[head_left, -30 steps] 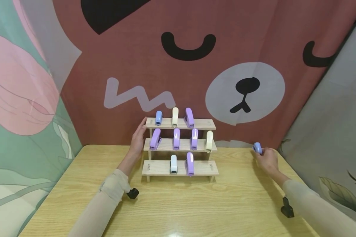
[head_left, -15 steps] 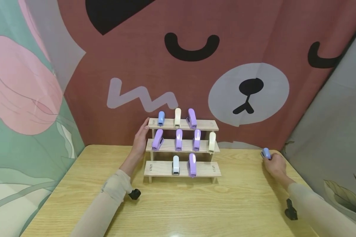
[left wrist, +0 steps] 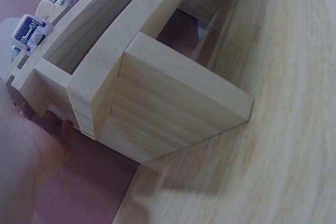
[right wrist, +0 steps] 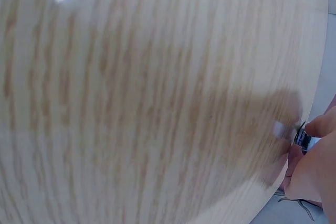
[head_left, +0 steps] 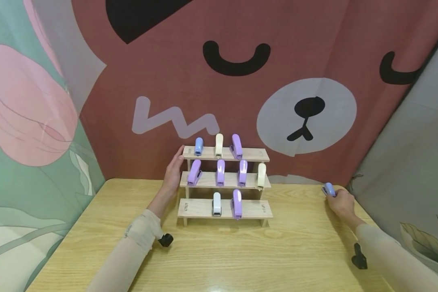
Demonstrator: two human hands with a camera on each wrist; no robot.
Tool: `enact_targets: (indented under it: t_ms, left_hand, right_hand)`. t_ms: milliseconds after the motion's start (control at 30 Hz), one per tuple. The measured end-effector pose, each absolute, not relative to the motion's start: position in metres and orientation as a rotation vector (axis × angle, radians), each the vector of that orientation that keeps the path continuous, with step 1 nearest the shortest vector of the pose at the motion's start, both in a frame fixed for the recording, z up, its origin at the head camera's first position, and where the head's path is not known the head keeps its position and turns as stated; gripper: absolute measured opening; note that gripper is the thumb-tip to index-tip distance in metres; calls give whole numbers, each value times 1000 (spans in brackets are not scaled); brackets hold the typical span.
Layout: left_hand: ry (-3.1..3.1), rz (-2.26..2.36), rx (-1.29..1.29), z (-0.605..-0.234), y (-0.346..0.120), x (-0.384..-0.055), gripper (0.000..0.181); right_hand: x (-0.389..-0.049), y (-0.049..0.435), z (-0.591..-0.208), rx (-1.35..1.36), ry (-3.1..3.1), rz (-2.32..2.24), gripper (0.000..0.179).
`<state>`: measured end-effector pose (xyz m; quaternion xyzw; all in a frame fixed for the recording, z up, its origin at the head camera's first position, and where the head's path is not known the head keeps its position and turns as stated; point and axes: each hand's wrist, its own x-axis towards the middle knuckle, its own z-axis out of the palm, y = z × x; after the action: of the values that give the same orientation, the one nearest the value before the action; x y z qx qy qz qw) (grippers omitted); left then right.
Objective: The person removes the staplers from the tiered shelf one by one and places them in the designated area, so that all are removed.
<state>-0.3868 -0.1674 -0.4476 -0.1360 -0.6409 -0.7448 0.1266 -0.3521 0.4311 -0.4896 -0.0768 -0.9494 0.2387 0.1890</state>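
In the head view, a three-tier wooden stand (head_left: pixel 200 208) carries several small staplers in rows. My left hand (head_left: pixel 171 175) holds the stand's left end at the top tier; in the left wrist view its fingers (left wrist: pixel 65 132) reach in under that tier. At the far right of the table, my right hand (head_left: pixel 342 204) pinches a small blue stapler (head_left: pixel 329 189) between thumb and fingers. Only the metal end of that stapler (right wrist: pixel 303 138) shows in the right wrist view, low by the tabletop. A white stapler (head_left: pixel 216 204) and a purple stapler (head_left: pixel 237 204) stand on the bottom tier.
The middle tier has purple staplers and a cream stapler (head_left: pixel 261 175); on the top tier are a blue stapler (head_left: pixel 198 146), a cream one and a purple one. Behind the wooden table (head_left: pixel 219 251) hangs a curtain (head_left: pixel 167 81) with a bear print.
My right hand has carried the blue stapler slightly right and nearer, toward the table's far right corner. The left hand stays at the stand, and the view has shifted a little.
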Motion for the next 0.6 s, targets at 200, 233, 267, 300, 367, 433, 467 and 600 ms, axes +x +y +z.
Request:
enact_targets:
  t_ms: [200,233,267,300,367,433,467,600]
  left_hand:
    - [-1881,-2152,-406,-448,-165,-387,53]
    - [-1883,-2148,-404,-449,-165,-387,53]
    - [-1882,-2147,-403,-449,-165,-387,53]
    - [-1879,-2152,-397,-449,-165,-387,53]
    - [-1883,-2152,-395,-449,-166,-387,53]
    - [-1885,-2158,-389,-449,-166,-387,53]
    - [-1883,-2164,-388,-449,-166,-387,53]
    - [-1892,-2161,-393,-450,-168,-386,53]
  right_hand:
    - [-348,432,-486,-257,-2671,679,25]
    - [-348,432,-485,-263,-2679,678,25]
    - [-347,432,-484,-266,-2690,679,26]
    - [-347,432,-483,-268,-2700,680,25]
    - [-346,431,-481,-271,-2720,683,25]
    - [-346,431,-479,-266,-2735,681,25]
    - [-346,430,-478,-258,-2737,678,26]
    - [-345,429,-473,-226,-2748,689,43]
